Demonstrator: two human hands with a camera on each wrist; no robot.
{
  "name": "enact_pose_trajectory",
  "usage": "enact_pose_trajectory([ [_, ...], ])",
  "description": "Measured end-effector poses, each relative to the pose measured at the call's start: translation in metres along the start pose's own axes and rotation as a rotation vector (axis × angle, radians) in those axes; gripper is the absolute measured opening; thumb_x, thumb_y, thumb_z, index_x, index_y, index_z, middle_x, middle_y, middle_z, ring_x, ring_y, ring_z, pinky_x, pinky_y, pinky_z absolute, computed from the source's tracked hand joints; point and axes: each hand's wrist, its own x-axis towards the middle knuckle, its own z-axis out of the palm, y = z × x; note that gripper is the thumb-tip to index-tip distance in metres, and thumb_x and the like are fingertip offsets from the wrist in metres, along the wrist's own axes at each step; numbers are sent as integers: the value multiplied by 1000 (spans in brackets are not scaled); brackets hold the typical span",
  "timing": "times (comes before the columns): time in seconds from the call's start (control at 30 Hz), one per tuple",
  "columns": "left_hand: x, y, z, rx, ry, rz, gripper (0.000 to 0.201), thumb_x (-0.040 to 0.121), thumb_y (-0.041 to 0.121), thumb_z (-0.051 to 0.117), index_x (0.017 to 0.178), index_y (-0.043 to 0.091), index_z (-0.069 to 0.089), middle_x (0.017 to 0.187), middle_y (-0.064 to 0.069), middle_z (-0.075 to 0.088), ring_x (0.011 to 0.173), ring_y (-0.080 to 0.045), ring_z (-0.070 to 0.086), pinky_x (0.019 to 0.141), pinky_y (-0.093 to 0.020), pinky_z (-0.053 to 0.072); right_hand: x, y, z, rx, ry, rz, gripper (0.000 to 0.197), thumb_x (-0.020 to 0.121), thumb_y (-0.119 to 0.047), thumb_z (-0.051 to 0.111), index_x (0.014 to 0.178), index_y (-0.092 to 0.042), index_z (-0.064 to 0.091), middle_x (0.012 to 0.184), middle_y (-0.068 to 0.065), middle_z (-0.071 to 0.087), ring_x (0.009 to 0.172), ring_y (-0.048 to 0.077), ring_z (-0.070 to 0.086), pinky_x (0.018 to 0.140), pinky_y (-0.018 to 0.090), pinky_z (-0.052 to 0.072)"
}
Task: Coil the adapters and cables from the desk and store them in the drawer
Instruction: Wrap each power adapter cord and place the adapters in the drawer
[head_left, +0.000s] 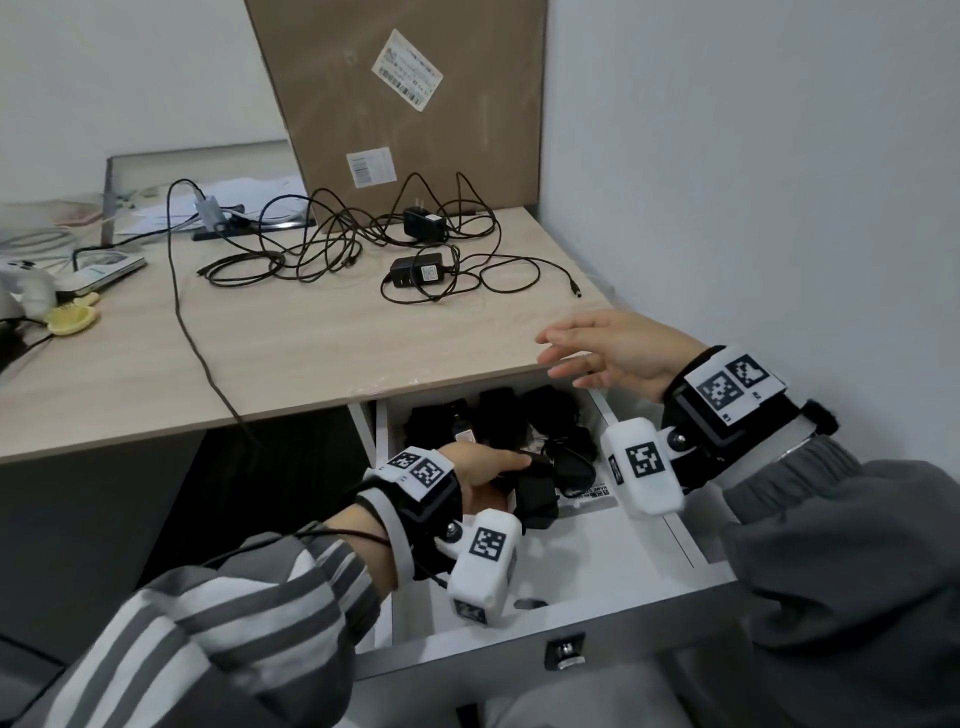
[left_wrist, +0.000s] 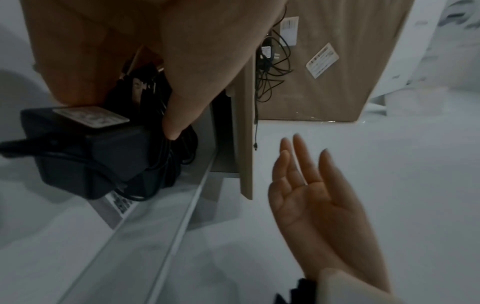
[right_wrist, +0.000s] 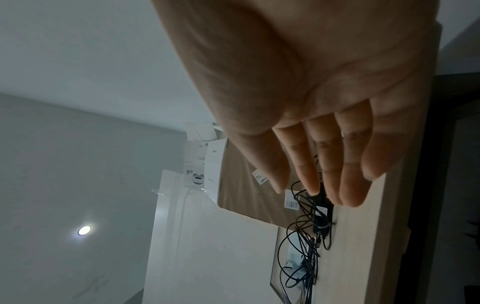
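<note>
The white drawer (head_left: 597, 566) stands pulled out under the desk (head_left: 291, 353). Inside it my left hand (head_left: 493, 467) grips a black adapter (head_left: 535, 501) with its cable wound up; the thumb (left_wrist: 182, 107) presses the coil against the adapter (left_wrist: 85, 152). Further black adapters (head_left: 498, 415) lie at the drawer's back. My right hand (head_left: 597, 353) hovers open and empty at the desk's front edge, fingers straight, palm showing (left_wrist: 311, 197). On the desk lie two black adapters (head_left: 418, 270) (head_left: 423, 223) in a tangle of loose cables (head_left: 311, 249).
A big cardboard box (head_left: 405, 104) leans at the desk's back, and a white wall closes off the right side. One thin cable (head_left: 200, 343) runs off the desk's front edge. A grey hub (head_left: 208, 213), a white device (head_left: 98, 270) and a yellow object (head_left: 70, 318) lie left.
</note>
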Motion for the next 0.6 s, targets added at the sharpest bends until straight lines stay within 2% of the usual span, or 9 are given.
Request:
enact_pose_trajectory([
  [0.07, 14, -2, 0, -11, 84, 33, 22, 88, 20, 69, 96, 1, 63, 77, -11, 65, 63, -21, 62, 56, -31, 53, 4, 5, 1, 16, -10, 13, 23, 93, -27, 58, 111, -14, 63, 98, 2, 69, 83, 12, 66, 75, 24, 47],
  [0.13, 33, -4, 1, 1, 188, 64, 46, 79, 26, 78, 112, -2, 62, 95, -17, 69, 81, -30, 69, 72, -42, 59, 9, 10, 1, 34, -17, 20, 22, 93, -28, 58, 110, -15, 64, 100, 1, 70, 83, 11, 67, 74, 24, 47],
  [0.2, 62, -8, 0, 23, 252, 67, 60, 72, 31, 83, 118, 1, 57, 105, -18, 69, 91, -34, 69, 78, -50, 58, 12, 15, 1, 51, -14, 19, 23, 93, -27, 58, 111, -14, 64, 100, 2, 70, 82, 11, 67, 72, 23, 46],
  [0.33, 60, -1, 1, -28, 239, 79, 40, 75, 22, 81, 105, 4, 59, 101, -15, 69, 91, -32, 69, 80, -50, 58, 15, 22, 0, 71, -9, 12, 26, 94, -27, 57, 114, -13, 63, 100, 2, 70, 84, 11, 67, 71, 22, 46],
  [0.5, 61, 2, -9, -43, 236, 76, 34, 76, 17, 81, 102, 1, 64, 98, -17, 70, 88, -32, 70, 81, -48, 58, 18, 29, -2, 124, -9, 17, 25, 94, -26, 56, 113, -12, 64, 96, 0, 71, 82, 10, 66, 67, 19, 45],
  [0.6, 67, -1, -17, -34, 296, 82, 38, 70, 22, 86, 95, 3, 65, 93, -15, 71, 87, -30, 70, 84, -45, 57, 20, 32, -1, 149, -11, 29, 22, 94, -27, 56, 110, -14, 65, 96, 0, 72, 78, 7, 66, 63, 17, 46],
])
